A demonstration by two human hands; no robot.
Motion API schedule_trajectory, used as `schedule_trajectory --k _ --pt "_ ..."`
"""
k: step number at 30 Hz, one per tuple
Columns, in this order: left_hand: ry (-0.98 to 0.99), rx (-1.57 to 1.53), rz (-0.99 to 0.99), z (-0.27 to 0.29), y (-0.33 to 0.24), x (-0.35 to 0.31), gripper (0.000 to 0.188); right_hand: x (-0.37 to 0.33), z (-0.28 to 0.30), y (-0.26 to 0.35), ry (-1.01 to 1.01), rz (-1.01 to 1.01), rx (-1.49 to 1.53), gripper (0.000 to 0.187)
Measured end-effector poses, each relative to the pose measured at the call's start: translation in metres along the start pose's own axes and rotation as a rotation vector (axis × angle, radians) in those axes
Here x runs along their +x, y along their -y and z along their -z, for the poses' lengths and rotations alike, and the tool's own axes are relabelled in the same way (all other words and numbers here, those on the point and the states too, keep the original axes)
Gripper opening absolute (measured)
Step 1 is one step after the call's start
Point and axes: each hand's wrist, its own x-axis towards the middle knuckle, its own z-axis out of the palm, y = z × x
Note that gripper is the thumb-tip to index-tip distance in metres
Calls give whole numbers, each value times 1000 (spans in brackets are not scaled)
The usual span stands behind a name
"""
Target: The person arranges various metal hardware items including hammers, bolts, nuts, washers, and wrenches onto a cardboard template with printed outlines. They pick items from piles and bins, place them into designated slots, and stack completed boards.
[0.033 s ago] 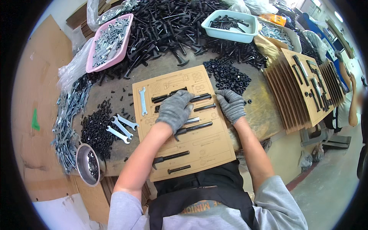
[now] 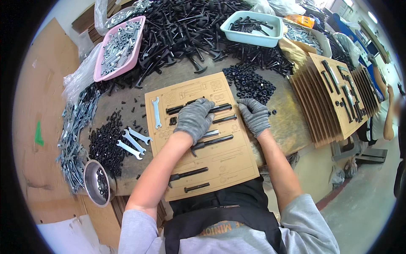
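Note:
A brown printed cardboard sheet (image 2: 230, 158) lies at the table's near edge, partly over my lap. My gloved left hand (image 2: 194, 120) rests over its middle with fingers curled together by the long black bolts (image 2: 220, 108); what its fingertips pinch is hidden. At the sheet's right edge is my gloved right hand (image 2: 254, 116), fingers curled in, beside the black nuts (image 2: 249, 82); I cannot make out anything in it. Also on the sheet are a wrench (image 2: 157, 112), a silver tube (image 2: 210, 133), a hooked black bolt (image 2: 211, 144) and short black screws (image 2: 173, 121).
Black hooked bolts (image 2: 182, 34) heap at the back between a pink tray (image 2: 98, 70) of silver tubes and a light-blue tray (image 2: 253, 39). Loose wrenches (image 2: 135, 142), small screws (image 2: 105, 139) and a metal bowl (image 2: 88, 178) lie left. Filled cardboard sheets (image 2: 315, 106) stand right.

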Motion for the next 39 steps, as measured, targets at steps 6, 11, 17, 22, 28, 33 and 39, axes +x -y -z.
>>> schedule_trajectory --k 6,11,17,22,28,33,39 --pt "155 112 49 -20 0 25 26 1 4 -8 -204 -181 244 16" --pt "165 125 41 -14 -7 28 28 3 18 4 -390 -177 188 16" --pt "-27 26 -11 -5 -16 18 32 -18 87 -15 -537 -291 129 16" --pt "55 -70 -149 -28 -43 29 31 -35 102 -32 -342 -208 -249 18" --pt "271 147 -157 -47 -94 56 34 -30 98 -18 -25 -67 -489 21" --pt "218 256 -144 -67 -104 72 19 -35 97 -13 -27 69 -556 19" --pt "176 300 -173 -66 -105 75 16 -29 92 -14 -21 0 -676 28"
